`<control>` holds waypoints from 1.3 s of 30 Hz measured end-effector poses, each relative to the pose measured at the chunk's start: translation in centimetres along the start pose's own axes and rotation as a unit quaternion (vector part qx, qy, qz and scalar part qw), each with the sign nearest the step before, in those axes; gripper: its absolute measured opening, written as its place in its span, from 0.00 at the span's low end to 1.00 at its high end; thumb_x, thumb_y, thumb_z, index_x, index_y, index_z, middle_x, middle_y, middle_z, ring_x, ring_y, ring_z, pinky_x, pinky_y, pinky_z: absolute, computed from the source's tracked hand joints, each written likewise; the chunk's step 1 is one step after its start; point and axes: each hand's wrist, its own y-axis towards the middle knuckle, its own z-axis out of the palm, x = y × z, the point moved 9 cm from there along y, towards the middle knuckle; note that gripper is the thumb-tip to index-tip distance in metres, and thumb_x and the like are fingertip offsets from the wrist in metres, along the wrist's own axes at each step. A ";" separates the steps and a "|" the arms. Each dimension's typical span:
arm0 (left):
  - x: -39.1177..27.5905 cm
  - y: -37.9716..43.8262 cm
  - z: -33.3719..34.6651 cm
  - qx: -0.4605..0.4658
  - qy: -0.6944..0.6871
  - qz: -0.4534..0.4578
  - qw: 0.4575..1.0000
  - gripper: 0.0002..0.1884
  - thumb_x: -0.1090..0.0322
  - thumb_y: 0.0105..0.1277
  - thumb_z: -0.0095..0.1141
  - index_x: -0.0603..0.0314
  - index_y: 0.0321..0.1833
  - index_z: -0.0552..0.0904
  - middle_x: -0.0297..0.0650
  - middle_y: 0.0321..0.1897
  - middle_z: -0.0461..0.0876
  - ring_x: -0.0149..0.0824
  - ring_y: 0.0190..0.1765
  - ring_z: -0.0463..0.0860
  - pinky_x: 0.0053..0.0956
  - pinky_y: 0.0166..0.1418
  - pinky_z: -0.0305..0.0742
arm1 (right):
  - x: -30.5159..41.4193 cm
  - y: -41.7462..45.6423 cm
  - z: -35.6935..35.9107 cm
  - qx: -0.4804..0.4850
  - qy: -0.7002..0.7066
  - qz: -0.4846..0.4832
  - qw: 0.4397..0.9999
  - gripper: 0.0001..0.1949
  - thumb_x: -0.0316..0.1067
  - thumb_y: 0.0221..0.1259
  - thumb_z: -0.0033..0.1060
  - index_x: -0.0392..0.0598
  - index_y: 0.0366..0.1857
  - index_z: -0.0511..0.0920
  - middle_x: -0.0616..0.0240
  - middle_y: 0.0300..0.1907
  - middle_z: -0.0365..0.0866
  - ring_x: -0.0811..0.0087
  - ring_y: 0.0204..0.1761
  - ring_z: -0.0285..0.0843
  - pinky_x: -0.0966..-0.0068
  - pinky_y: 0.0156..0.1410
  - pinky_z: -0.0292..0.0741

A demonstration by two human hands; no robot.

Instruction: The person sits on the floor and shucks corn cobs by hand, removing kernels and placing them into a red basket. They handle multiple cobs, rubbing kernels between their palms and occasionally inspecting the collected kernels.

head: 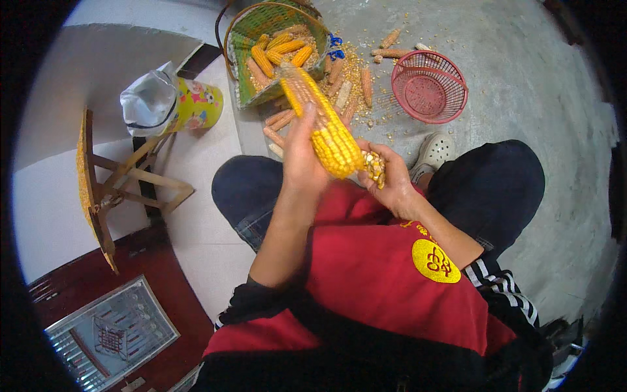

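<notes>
My left hand [304,154] is wrapped around a partly shelled ear of yellow corn [338,147]. Along its upper part a strip of bare cob shows, while full rows of kernels cover the lower end. Beside that lower end, my right hand [394,188] cups a heap of loose corn kernels [374,169]; whether its fingers touch the ear is not clear. Several whole yellow ears [286,46] lie in a green woven basket [241,46] beyond my left hand. Bare cobs [366,85] and scattered kernels [353,63] cover the floor next to it.
A pink plastic basket [425,95] stands on the concrete floor to the right. On the left are a yellow patterned bin [198,105] with a white liner bag and a folded wooden stool [142,166]. A red apron [372,264] covers my lap between my bent knees.
</notes>
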 end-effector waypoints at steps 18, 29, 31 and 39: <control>-1.1 16.9 -8.6 -0.119 -0.070 -0.009 0.990 0.19 0.64 0.68 0.43 0.68 0.58 0.67 0.49 0.56 0.72 0.47 0.60 0.73 0.49 0.67 0.65 | 2.9 0.0 2.4 0.042 -0.072 -0.030 0.996 0.18 0.52 0.71 0.43 0.52 0.25 0.66 0.76 0.15 0.56 0.84 0.10 0.48 0.86 0.11 0.45; -1.4 8.9 5.4 0.058 -0.009 0.079 0.995 0.33 0.51 0.73 0.40 0.69 0.71 0.55 0.52 0.71 0.55 0.45 0.74 0.55 0.39 0.76 0.46 | 10.4 -2.3 7.3 0.215 0.190 -0.108 0.952 0.10 0.36 0.67 0.44 0.45 0.28 0.73 0.62 0.32 0.74 0.70 0.38 0.75 0.74 0.42 0.76; -1.3 4.5 10.0 0.120 0.002 0.142 0.983 0.31 0.53 0.73 0.38 0.68 0.71 0.56 0.51 0.71 0.56 0.44 0.73 0.56 0.38 0.76 0.47 | 11.5 -4.2 8.5 0.089 0.205 -0.189 0.956 0.10 0.34 0.66 0.44 0.41 0.33 0.77 0.55 0.42 0.80 0.63 0.49 0.78 0.65 0.58 0.76; -4.0 -1.5 19.1 0.139 0.337 0.479 0.798 0.26 0.61 0.75 0.32 0.67 0.73 0.54 0.52 0.75 0.46 0.49 0.77 0.43 0.39 0.77 0.39 | 14.0 -11.9 16.8 0.110 -0.279 -0.515 0.803 0.22 0.31 0.67 0.42 0.36 0.64 0.67 0.60 0.62 0.70 0.73 0.60 0.69 0.79 0.65 0.63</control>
